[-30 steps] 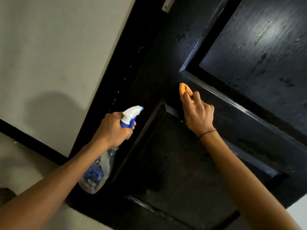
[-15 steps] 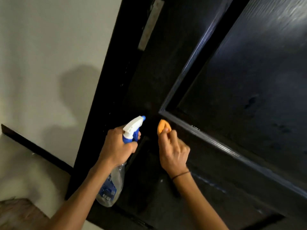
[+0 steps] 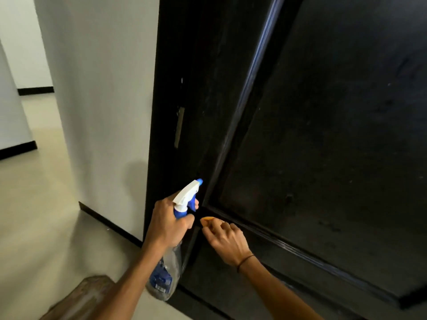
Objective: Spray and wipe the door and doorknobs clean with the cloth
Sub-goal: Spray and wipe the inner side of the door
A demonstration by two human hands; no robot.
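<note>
A black panelled door fills the right of the head view. My left hand grips the neck of a clear spray bottle with a white and blue trigger head, nozzle pointing up at the door's edge. My right hand holds a small orange cloth against the door's left stile, by the lower left corner of the big panel. Most of the cloth is hidden under my fingers. No doorknob is in view.
A metal hinge plate sits on the black door frame. A white wall with a black skirting board lies left. Beige floor runs to a hallway. A brown wooden object is at the bottom left.
The view swung upward and left, bringing the wall and floor in. My right hand slid the cloth left along the rail, ending beside the spray bottle.
</note>
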